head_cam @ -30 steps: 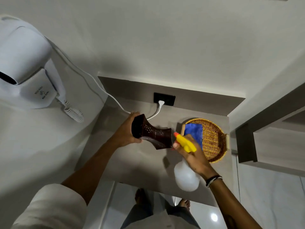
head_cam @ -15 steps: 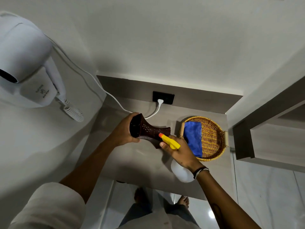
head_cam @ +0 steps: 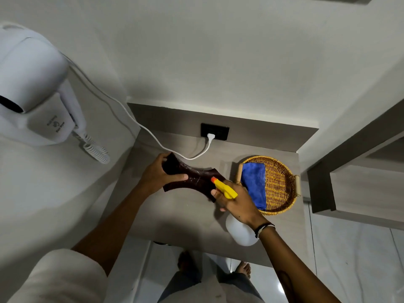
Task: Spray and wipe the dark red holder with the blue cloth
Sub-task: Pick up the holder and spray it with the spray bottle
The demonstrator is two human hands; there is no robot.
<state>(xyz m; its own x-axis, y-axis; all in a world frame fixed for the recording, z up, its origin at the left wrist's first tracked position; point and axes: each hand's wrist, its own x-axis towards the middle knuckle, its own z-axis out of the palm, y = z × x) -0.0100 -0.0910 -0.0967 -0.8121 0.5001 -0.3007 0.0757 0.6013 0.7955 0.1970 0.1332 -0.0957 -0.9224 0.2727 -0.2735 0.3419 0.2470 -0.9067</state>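
My left hand [head_cam: 159, 174] grips one flared end of the dark red holder [head_cam: 194, 178], which lies sideways in the air above the grey shelf [head_cam: 175, 217]. Fine droplets or streaks show on its waist. My right hand [head_cam: 237, 203] holds a white spray bottle [head_cam: 239, 231] with a yellow head and orange nozzle [head_cam: 223, 188]. The nozzle sits right against the holder's right end. The blue cloth [head_cam: 255, 182] lies folded in the left half of a round wicker basket [head_cam: 282, 184].
A white wall-mounted hair dryer [head_cam: 32, 97] hangs at the left; its coiled cord and a white cable [head_cam: 140, 125] run to a black socket [head_cam: 215, 131] on the shelf's back panel. A grey cabinet edge [head_cam: 328, 189] stands to the right. My feet show below the shelf.
The spray bottle has moved left, from beside the basket to touching the holder's right end. The holder has turned a little in my left hand.
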